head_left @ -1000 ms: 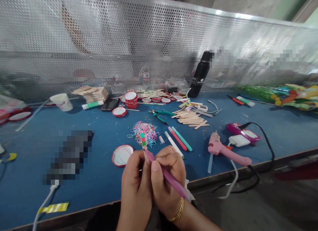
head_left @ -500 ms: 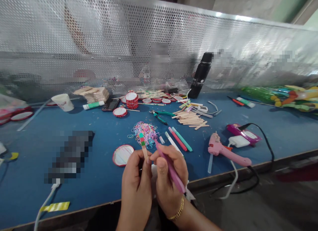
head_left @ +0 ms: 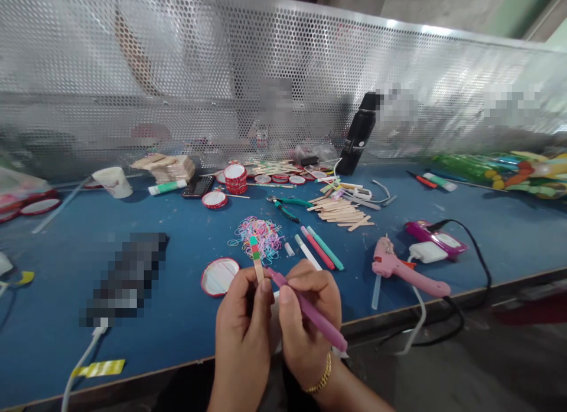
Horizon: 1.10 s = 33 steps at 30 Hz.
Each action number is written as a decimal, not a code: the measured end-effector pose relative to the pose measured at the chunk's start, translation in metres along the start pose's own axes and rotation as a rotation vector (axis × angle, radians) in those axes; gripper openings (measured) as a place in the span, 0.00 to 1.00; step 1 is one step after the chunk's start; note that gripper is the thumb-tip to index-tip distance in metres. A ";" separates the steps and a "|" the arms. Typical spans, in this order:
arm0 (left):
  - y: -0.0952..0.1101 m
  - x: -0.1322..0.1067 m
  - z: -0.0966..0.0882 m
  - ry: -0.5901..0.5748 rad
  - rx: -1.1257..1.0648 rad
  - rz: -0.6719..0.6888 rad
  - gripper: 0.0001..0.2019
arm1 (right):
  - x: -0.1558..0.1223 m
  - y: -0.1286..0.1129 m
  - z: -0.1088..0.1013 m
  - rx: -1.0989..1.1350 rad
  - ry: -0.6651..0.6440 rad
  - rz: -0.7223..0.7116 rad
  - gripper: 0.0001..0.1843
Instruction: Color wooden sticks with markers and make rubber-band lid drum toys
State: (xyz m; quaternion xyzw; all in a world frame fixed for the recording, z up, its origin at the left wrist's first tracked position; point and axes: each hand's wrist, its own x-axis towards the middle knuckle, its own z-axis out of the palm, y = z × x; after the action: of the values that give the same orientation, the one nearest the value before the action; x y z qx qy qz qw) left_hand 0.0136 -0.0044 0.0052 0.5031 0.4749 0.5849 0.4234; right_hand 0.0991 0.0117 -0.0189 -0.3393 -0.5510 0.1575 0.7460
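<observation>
Between thumb and fingers, my left hand [head_left: 245,320] pinches a flat wooden popsicle stick [head_left: 257,260], upright, its upper end coloured green and red. My right hand [head_left: 305,317], with a gold bracelet at the wrist, grips a pink-purple marker [head_left: 316,314]; its tip is close beside the stick, and I cannot tell if they touch. Just beyond the stick lies a pile of coloured rubber bands [head_left: 266,235]. A red-rimmed lid [head_left: 220,277] rests left of it. To the right are a white marker [head_left: 308,252], a red marker [head_left: 318,248] and a teal marker [head_left: 325,248].
A pink glue gun [head_left: 407,274] and a purple device [head_left: 436,238] with cables sit right. Pliers [head_left: 286,208], bare sticks [head_left: 341,213], red-rimmed lids [head_left: 235,179], a paper cup [head_left: 114,182] and a black bottle [head_left: 359,134] stand farther back. A blurred dark object [head_left: 128,276] lies left.
The marker has tilted flatter, its tip moving left and down toward the stick and its rear end swinging right. My left hand has barely moved.
</observation>
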 end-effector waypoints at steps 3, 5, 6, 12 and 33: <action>-0.001 0.000 0.000 0.004 0.012 0.017 0.11 | 0.001 -0.001 -0.001 -0.002 -0.009 0.010 0.05; 0.000 0.000 0.001 0.005 0.011 0.031 0.12 | 0.001 -0.001 -0.001 -0.013 -0.031 0.007 0.05; 0.000 0.000 0.001 0.005 0.011 0.035 0.12 | 0.001 -0.001 -0.001 -0.016 -0.038 0.001 0.05; -0.001 0.001 0.002 0.000 0.028 0.057 0.12 | 0.002 0.000 0.001 -0.039 -0.049 -0.031 0.06; -0.004 0.000 0.001 0.008 0.047 0.079 0.14 | 0.002 -0.001 0.002 -0.024 -0.034 -0.062 0.07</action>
State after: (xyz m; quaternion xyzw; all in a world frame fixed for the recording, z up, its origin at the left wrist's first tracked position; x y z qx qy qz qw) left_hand 0.0144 -0.0034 0.0015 0.5291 0.4697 0.5919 0.3862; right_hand 0.0980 0.0131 -0.0162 -0.3281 -0.5756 0.1332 0.7370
